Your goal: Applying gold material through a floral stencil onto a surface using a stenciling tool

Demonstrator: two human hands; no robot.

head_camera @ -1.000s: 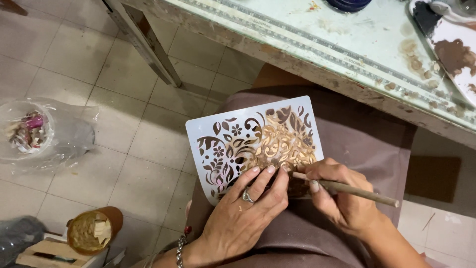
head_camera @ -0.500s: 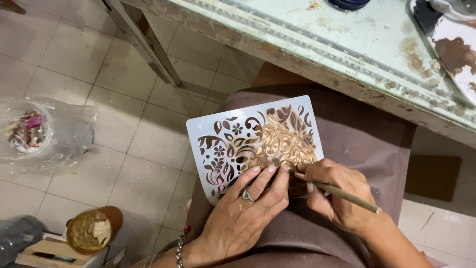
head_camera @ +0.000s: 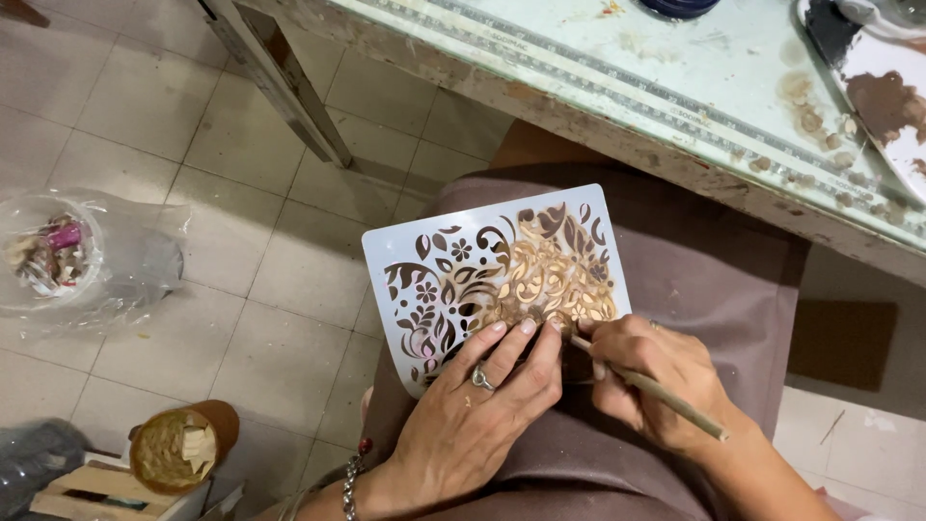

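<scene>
A white stencil sheet [head_camera: 492, 280] with cut-out leaf and flower shapes lies on the person's lap, over a mauve apron [head_camera: 714, 280], a little tilted, and the right part of its pattern is already filled with a golden-tan colour. The left hand [head_camera: 477, 415] lies flat on the near edge of the stencil, its fingers [head_camera: 526, 352] spread and pressing down, probably so that the sheet does not slide on the soft cloth. The right hand [head_camera: 651, 381] is just beside it, on the right, with its fingers closed around a thin wooden-handled brush [head_camera: 656, 388], held low like a pen, and the tip meets the stencil near the left fingertips; such a grip seems to give fine control in the small openings. Farther away stands the desk [head_camera: 617, 68], pale and stained with paint. On the tiled floor [head_camera: 145, 106] at the left are a clear plastic bag [head_camera: 92, 256] and, nearer, a brown jar [head_camera: 183, 449].
</scene>
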